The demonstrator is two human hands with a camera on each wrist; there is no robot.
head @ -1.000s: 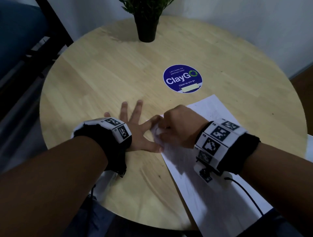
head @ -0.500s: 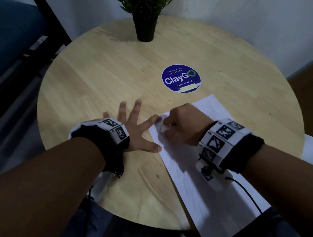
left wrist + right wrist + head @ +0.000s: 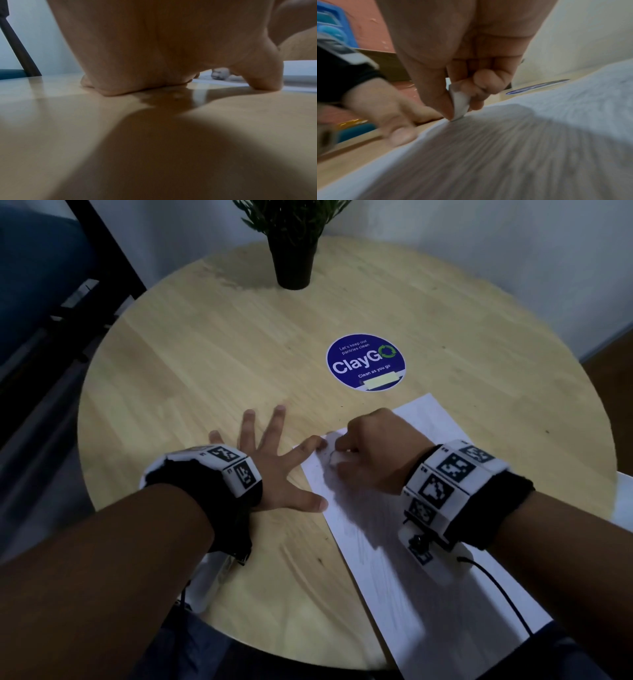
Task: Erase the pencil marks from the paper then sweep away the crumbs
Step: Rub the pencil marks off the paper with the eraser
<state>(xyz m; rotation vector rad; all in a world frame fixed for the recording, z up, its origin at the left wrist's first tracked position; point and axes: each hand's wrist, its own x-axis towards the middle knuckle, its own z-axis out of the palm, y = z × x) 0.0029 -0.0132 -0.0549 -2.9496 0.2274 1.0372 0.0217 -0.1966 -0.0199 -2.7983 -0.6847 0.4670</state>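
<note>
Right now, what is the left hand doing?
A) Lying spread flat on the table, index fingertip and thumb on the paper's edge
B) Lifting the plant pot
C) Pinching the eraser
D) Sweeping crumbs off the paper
A: the left hand lies splayed on the table, index fingertip and thumb touching the paper edge; the right hand pinches the eraser.

Dim, cool light throughout. Soft shadows pool on the desk [image 3: 205, 344] beneath and nearer than both hands. Right wrist view heavily motion-blurred; left wrist view soft, foreground unfocused. Head view bows at edges.
</note>
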